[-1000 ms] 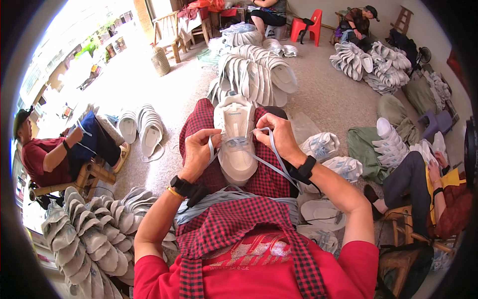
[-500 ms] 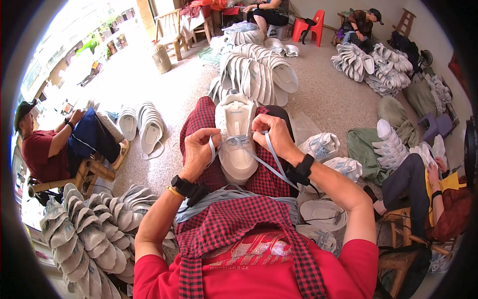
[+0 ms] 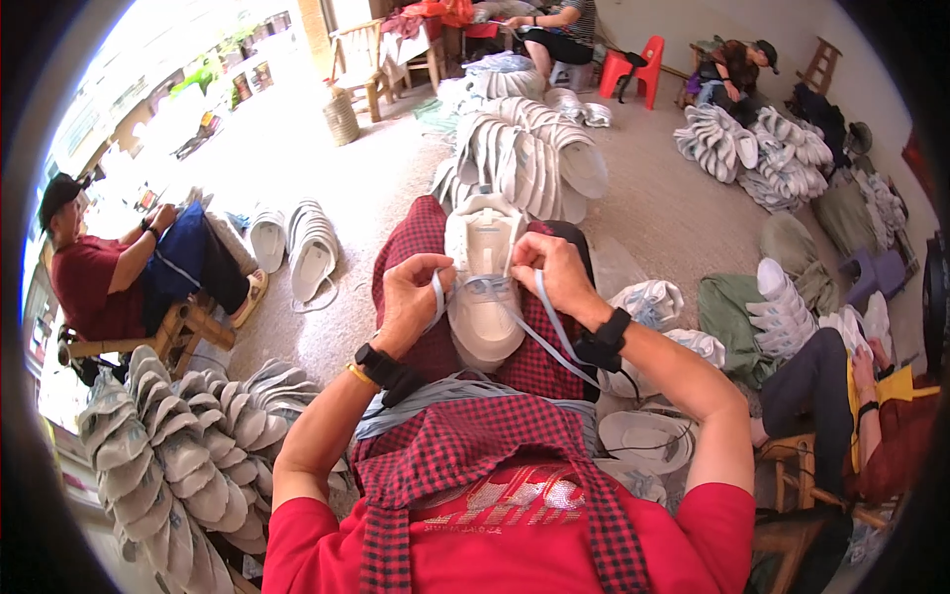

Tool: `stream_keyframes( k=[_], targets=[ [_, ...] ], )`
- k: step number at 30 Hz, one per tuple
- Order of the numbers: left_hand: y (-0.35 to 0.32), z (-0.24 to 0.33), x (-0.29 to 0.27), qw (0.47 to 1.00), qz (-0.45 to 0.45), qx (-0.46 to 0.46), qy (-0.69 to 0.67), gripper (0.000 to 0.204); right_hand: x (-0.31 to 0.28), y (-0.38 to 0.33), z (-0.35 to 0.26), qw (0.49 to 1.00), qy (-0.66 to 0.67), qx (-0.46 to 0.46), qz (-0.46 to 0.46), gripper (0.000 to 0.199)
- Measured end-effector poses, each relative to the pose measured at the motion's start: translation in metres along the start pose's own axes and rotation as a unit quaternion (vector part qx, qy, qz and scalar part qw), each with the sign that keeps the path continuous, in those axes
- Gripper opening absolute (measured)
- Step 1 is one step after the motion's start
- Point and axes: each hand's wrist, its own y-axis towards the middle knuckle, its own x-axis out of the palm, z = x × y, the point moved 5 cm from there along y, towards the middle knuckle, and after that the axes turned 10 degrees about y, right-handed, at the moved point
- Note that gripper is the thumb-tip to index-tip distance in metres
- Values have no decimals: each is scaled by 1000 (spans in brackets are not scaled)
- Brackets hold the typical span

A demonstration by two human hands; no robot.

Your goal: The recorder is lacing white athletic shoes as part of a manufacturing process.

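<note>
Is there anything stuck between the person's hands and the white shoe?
Nothing visible. The white shoe lies on the lap, and the left hand and right hand are right at its sides, each pinching the pale blue lace across its top.

Both bare forearms are rising from the lower edge, converging toward twelve o'clock over the lap. The left hand [image 3: 414, 294] is sitting at about eleven o'clock, fingers curled inward into a pinching grip, knuckles facing up, a black band circling its wrist with a thin yellow one beside it. The right hand [image 3: 547, 274] is sitting at about one o'clock, fingers likewise bent and pinching, its wrist wearing a black band. The two hands are nearly level, close together but apart.
</note>
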Motion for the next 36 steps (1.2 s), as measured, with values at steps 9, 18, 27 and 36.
stream_keyframes(
  k=[9, 18, 27, 36],
  targets=[
    [1, 6, 0, 1000, -23, -9, 13, 16, -5, 0, 1, 999, 20, 31, -4, 15],
    [1, 29, 2, 975, 3, 80, 206, 8, 2, -5, 4, 999, 22, 24, 3, 15],
    [27, 40, 32, 944, -17, 173, 281, 13, -13, -1, 1, 998, -24, -32, 50, 9],
    [29, 77, 22, 721, -329, 397, 463, 23, 16, 16, -45, 822, -404, -387, -103, 16]
  ],
)
